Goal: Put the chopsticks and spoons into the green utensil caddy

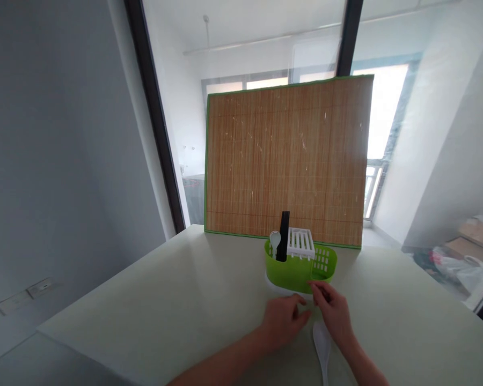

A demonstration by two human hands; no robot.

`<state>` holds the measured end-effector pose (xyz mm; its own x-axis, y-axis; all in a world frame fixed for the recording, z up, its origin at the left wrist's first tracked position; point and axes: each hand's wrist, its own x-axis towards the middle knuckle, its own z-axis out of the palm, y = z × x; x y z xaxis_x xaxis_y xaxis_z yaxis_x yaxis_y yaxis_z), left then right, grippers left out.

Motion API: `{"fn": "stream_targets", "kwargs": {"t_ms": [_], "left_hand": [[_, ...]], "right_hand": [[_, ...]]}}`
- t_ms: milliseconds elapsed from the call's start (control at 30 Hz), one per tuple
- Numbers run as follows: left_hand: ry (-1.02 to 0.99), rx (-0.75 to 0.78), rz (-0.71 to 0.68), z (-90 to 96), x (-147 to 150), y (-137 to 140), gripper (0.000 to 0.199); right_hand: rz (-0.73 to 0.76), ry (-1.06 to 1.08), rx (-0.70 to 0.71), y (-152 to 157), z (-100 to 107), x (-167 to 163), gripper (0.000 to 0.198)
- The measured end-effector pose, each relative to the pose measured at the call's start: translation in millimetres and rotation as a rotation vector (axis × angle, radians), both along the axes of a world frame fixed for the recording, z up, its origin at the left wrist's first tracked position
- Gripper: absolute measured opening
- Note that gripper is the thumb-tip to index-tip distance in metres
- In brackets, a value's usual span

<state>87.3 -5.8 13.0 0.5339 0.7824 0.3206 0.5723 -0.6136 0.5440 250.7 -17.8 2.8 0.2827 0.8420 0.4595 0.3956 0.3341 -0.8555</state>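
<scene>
A green caddy [287,273] with a white base stands on the table in front of me. Black chopsticks [283,236] and white spoons [275,239] stand upright in its left part, and a white slatted rack [301,242] sits on top. My left hand [282,320] is just in front of the caddy, thumb and forefinger apart with nothing seen between them. At the caddy's front right, my right hand [333,311] has its fingers drawn together, the fingertips at the green wall; anything in them is hidden. A white rice paddle [322,343] lies between my forearms.
A bamboo mat [285,161] with green edging stands upright behind the caddy. The pale table [177,300] has its left edge beside a grey wall. Beyond the glass, boxes and plastic bags [462,262] lie on the floor at right.
</scene>
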Motion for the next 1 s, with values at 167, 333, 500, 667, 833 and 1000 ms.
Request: {"fn": "stream_targets", "kwargs": {"t_ms": [167, 333, 500, 667, 833, 1000], "left_hand": [[0.140, -0.174, -0.058, -11.9, 31.7, -1.6, 0.044], [0.189, -0.150, -0.065, -27.5, 43.6, 1.8, 0.026], [-0.050, -0.077, 0.005, -11.5, 26.5, 11.7, 0.020], [-0.570, 0.095, 0.165, 19.5, -6.5, 21.4, 0.023], [-0.629, 0.298, 0.174, 24.2, -21.6, 20.9, 0.013], [-0.573, 0.391, 0.059, 20.1, -20.4, 17.5, 0.013]], "right_hand": [[-0.049, 0.039, -0.017, 2.6, -2.0, 5.7, 0.035], [-0.032, 0.006, -0.027, 1.1, 1.1, 2.6, 0.036], [-0.027, 0.010, -0.010, -0.1, 2.0, 2.4, 0.037], [0.019, -0.052, 0.011, -4.5, 3.6, -4.4, 0.037], [0.210, -0.247, -0.040, -7.2, -4.0, -22.3, 0.030], [0.259, -0.348, -0.067, -4.7, -18.0, -31.3, 0.025]]}}
